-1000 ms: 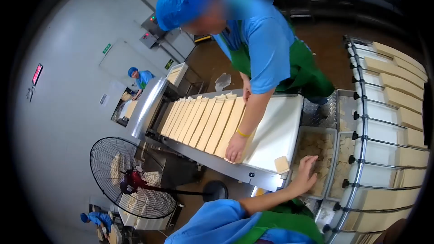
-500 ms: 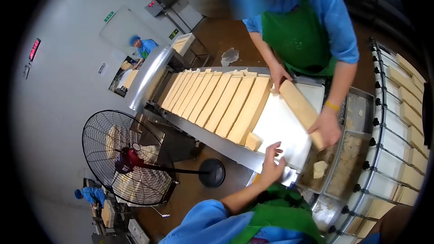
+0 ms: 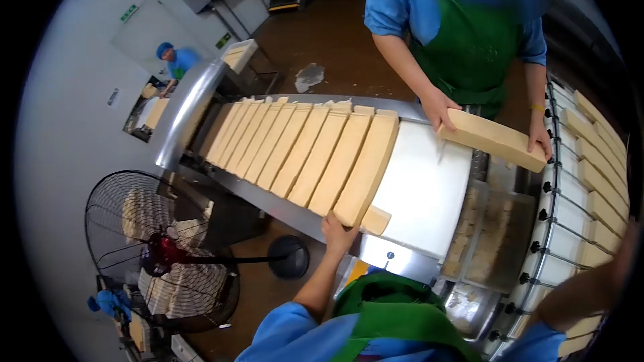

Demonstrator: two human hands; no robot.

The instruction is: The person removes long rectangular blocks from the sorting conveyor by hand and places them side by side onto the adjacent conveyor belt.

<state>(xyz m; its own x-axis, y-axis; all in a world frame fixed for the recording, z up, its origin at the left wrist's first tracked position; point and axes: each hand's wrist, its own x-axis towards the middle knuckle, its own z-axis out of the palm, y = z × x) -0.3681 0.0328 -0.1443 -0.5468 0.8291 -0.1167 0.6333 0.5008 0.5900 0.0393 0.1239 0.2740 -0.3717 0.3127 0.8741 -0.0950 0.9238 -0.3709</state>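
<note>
At the near end of the last long pale-yellow slab (image 3: 367,171) on the white belt, my left hand (image 3: 339,233) has its fingers and thumb around the slab's end. A small cut-off piece (image 3: 376,220) lies against the slab, just right of that hand. My right hand (image 3: 626,245) is at the far right edge, over the rack side; it is blurred and partly cut off, so its fingers cannot be made out. Across the belt a co-worker's hands (image 3: 439,108) hold another slab (image 3: 495,138) by both ends, lifted and tilted.
Several slabs (image 3: 275,144) lie side by side along the conveyor. Metal trays with scraps (image 3: 493,245) stand right of the belt. A railed conveyor (image 3: 567,228) with more slabs runs down the right. A large floor fan (image 3: 161,251) stands at left; other workers (image 3: 176,60) are further back.
My left hand has moved left from above the white belt to the last slab's near end. The co-worker has swung the held slab rightward and away. My right arm has come into view.
</note>
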